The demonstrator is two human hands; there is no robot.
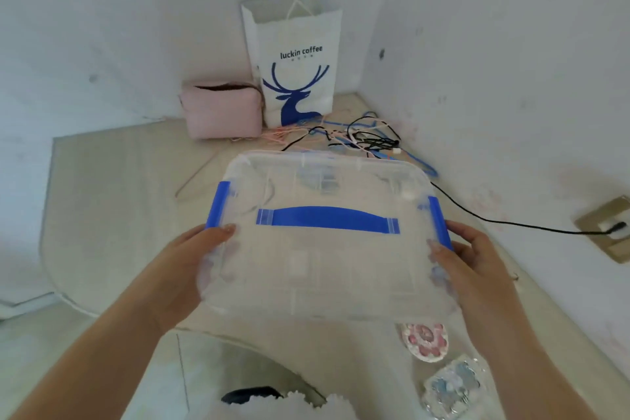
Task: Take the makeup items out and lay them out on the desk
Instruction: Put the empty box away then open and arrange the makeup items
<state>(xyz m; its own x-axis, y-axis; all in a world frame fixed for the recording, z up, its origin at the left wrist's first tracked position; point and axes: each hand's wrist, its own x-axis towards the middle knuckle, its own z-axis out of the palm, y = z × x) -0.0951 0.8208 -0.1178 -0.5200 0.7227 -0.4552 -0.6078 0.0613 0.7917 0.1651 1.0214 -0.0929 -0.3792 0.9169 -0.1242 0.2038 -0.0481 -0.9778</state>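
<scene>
- White walls close in on two sides of a pale wood-grain desk, meeting in a corner at the far end; the desk's left edge is curved and its near edge dips inward toward the person.
- Open desk surface lies to the left of the box, from the curved edge in to the middle.
- At the far corner stand a white paper bag printed with "luckin coffee" and a blue deer, and just to its left a pink pouch, its top unzipped.
- Between the bag and the box lies a tangle of cables in black, blue and pink; one black cable runs right to a wall socket.
- A clear plastic storage box with a blue carry handle on its lid and blue side latches is in the middle of the desk; whether it rests on the desk or is lifted cannot be told.
- The left hand grips the box's left side near the blue latch, thumb on the lid, fingers curled below.
- The right hand grips the right side likewise, thumb on the lid beside the right latch.
- Near the front right edge lie a round pink decorated compact and, closer still, a sparkly pale blue case.
</scene>
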